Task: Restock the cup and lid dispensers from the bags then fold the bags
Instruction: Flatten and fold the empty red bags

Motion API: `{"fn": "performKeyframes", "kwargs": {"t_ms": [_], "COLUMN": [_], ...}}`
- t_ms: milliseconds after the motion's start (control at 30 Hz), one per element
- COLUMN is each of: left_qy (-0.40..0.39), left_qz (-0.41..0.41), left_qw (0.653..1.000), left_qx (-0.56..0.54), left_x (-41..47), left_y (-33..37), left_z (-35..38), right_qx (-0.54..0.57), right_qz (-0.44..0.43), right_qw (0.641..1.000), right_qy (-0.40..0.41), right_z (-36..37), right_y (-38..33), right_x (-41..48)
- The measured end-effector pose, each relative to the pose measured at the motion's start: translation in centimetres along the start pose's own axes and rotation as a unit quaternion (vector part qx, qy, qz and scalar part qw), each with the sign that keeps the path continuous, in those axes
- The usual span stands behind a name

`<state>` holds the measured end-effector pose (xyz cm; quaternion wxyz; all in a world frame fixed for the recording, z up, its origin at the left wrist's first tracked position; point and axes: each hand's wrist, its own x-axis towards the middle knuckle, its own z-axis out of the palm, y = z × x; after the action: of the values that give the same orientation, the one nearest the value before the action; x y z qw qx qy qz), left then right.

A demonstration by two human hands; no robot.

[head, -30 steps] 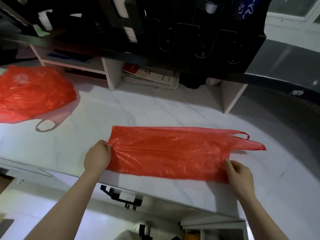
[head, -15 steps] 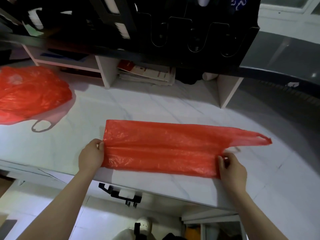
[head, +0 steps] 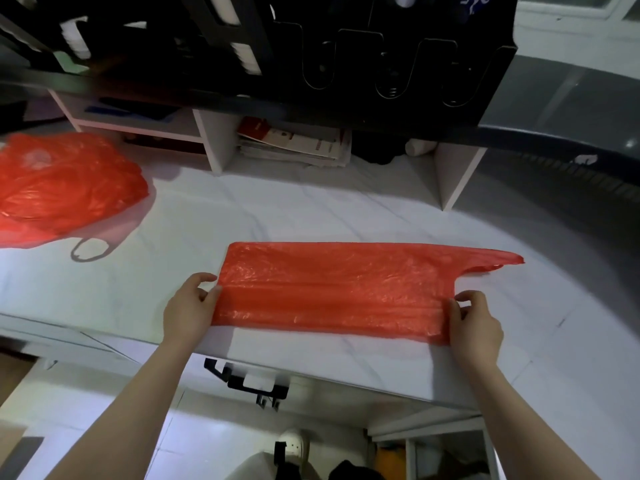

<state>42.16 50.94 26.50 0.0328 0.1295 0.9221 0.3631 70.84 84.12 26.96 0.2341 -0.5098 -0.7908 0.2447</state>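
Now the bag (head: 329,282) lies narrower near the counter's (head: 311,209) 6 o'clock edge, handles merged toward 3 o'clock. Left hand (head: 192,306) and right hand (head: 476,327) pinch its ends. One lengthwise fold seems done; the second bag (head: 65,181) waits at 10 o'clock.

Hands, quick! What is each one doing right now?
Left hand: pinches the left end of the flat red bag.
Right hand: pinches the same bag's right end.

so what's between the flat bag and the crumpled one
Left of the flat bag, bare countertop, save a dark loop by the crumpled bag; head view.
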Motion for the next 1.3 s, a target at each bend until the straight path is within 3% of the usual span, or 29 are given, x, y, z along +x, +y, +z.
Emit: {"fn": "performKeyframes", "kwargs": {"t_ms": [200, 333, 533, 733, 900, 1167, 1300], "left_qy": [0.023, -0.015, -0.016, -0.098, -0.202, -0.248, -0.236], "left_qz": [0.023, 0.032, 0.126, 0.199, 0.221, 0.270, 0.309], "left_qw": [0.998, 0.998, 0.983, 0.950, 0.900, 0.864, 0.852], "left_qx": [0.051, 0.044, 0.134, 0.222, 0.316, 0.346, 0.350], "left_x": [-0.8, -0.8, 0.2, 3.5, 5.1, 7.2, 8.5], "left_y": [0.7, 1.8, 4.2, 7.2, 6.3, 6.0, 6.1], "left_z": [0.3, 0.2, 1.4, 4.5, 6.8, 7.1, 6.7], "right_qx": [-0.047, -0.037, -0.035, -0.065, -0.108, -0.180, -0.191], "right_qz": [-0.017, -0.025, -0.023, -0.014, -0.009, -0.080, -0.093], "right_qw": [0.998, 0.998, 0.998, 0.997, 0.994, 0.980, 0.977], "right_qy": [-0.031, -0.052, -0.049, -0.038, -0.022, -0.008, -0.008], "right_z": [-0.2, -0.5, -0.5, -0.3, -0.4, -0.9, -0.9], "right_y": [-0.2, -0.6, -0.7, -0.9, 0.1, 1.0, 0.8], "right_x": [1.0, 1.6, 0.4, 0.0, -0.1, -0.4, -0.3]}}
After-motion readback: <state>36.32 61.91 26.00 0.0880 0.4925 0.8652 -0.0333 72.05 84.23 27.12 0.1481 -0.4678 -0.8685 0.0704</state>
